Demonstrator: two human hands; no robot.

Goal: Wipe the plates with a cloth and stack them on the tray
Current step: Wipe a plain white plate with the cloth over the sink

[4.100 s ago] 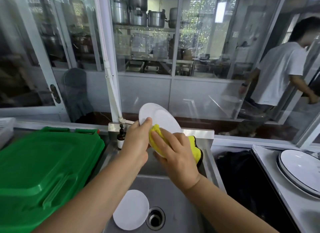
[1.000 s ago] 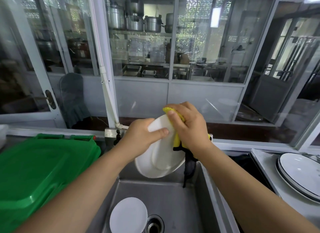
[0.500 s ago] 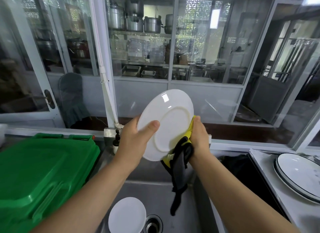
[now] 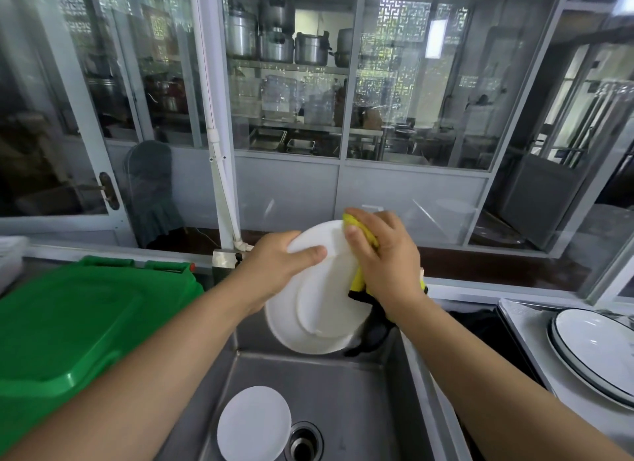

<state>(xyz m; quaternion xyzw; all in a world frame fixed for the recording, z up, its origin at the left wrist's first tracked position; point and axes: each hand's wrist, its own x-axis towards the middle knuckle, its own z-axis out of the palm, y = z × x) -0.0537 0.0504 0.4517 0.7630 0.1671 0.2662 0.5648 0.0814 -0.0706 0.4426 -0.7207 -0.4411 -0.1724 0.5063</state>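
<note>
Your left hand (image 4: 274,265) had its fingers (image 4: 310,254) clamped over the upper left rim of the white plate (image 4: 319,309), which you held tilted above the far edge of the steel sink (image 4: 360,392). Your right hand (image 4: 384,254) gripped the yellow cloth (image 4: 363,234) and pressed it against the plate's upper right rim, its dark part hanging below. A second white plate (image 4: 254,423) lay flat in the sink beside the drain (image 4: 303,441). Dark-rimmed plates (image 4: 597,344) sat stacked at the right edge, a green lid (image 4: 68,323) at the left.

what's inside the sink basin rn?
In the sink: one small white plate lying flat beside the drain. The held plate and both forearms cover part of the basin, so the rest can't be seen.
</note>
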